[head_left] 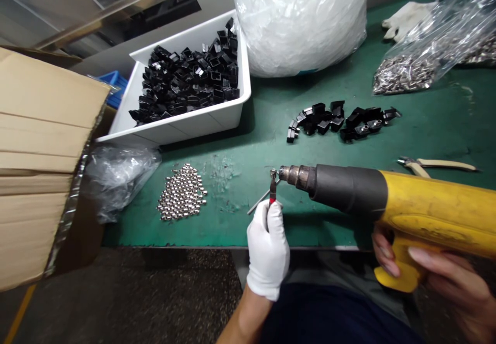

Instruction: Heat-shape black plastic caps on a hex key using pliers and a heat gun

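1. The right hand (pixel 453 282), bare, wraps closed around the yellow grip of a heat gun (pixel 387 197), whose metal nozzle points left toward the other hand. The gun looks heavy enough to want this full grip at the handle.
2. The left hand (pixel 268 248), in a white cotton glove, is closed on a slim red-handled tool (pixel 273 191) (perhaps tweezers or a small plier; the fingers hide most of it). A thin steel rod (pixel 259 205) angles out past the hand toward the left.
3. At the tool's tip, right before the nozzle, sits a tiny metal piece (pixel 273 173). It looks stiff but slippery, and best taken by the tool rather than by the fingers.
4. Left of the hands lies a pile of silver metal beads (pixel 181 193) on a green bench mat (pixel 426 132).
5. Farther ahead are loose black plastic parts (pixel 341 122), cream-handled pliers (pixel 437 164) to the right, and a white tub (pixel 194 132) of black parts.
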A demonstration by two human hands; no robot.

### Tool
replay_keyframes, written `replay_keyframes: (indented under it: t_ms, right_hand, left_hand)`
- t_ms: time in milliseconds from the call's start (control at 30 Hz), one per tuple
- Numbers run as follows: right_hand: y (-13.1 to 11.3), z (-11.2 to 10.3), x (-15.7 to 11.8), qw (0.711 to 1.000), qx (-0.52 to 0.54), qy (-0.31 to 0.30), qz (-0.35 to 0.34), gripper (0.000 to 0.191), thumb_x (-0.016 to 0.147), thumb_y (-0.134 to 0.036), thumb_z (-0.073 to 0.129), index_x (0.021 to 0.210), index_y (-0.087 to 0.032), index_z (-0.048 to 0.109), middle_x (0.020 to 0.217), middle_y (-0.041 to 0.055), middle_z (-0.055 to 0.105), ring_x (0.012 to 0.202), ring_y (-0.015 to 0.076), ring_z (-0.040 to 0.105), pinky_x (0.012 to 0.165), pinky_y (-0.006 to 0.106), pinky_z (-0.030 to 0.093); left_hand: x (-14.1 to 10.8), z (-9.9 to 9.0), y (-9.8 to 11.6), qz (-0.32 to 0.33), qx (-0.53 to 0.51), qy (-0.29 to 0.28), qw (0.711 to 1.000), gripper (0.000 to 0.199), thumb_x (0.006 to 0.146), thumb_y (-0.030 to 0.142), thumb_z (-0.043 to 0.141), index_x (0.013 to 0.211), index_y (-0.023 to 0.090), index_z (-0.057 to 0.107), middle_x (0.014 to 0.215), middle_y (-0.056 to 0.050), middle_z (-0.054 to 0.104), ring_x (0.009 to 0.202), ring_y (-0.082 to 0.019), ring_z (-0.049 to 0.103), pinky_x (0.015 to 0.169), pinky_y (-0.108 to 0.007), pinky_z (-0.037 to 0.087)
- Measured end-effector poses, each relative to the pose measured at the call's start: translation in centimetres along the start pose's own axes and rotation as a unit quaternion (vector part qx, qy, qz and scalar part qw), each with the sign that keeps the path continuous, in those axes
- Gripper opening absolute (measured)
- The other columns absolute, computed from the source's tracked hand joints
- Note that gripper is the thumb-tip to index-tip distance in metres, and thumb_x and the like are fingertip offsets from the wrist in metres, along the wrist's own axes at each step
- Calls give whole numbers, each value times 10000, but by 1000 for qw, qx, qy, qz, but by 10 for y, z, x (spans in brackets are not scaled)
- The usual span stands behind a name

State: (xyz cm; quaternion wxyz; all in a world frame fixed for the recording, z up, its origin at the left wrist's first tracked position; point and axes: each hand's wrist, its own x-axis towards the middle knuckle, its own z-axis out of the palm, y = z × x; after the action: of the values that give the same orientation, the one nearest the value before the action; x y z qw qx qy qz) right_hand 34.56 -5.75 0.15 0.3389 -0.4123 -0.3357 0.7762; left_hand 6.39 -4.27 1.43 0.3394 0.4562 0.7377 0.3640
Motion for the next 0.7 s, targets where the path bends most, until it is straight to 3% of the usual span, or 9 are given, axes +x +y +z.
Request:
replay_keyframes:
  t_ms: [200,600,700]
  right_hand:
    - [0,5,-2,999,6,39,1,303,957,-432,514,1025,-197,691,831,96,638,728,245,585,687,351,483]
    - [2,4,-2,999,-7,37,-17,308,938,-418,536,994,-177,719,791,116,657,691,254,599,670,370,484]
    - [2,8,-2,997,5,68,-22,300,933,-403,536,988,-177,725,801,120,661,682,252,598,661,374,478]
  left_hand:
    - [0,0,1,-4,-7,-3,1000,362,1038,476,375,1020,217,627,885,-42,660,809,-165,595,700,-276,445]
    - [0,1,0,-3,-7,-1,1000,358,1038,477,374,1011,220,621,866,-34,648,786,-159,572,698,-274,430]
    - [0,1,0,-5,-12,-3,1000,363,1037,484,376,1016,217,620,880,-40,652,802,-162,580,690,-272,429]
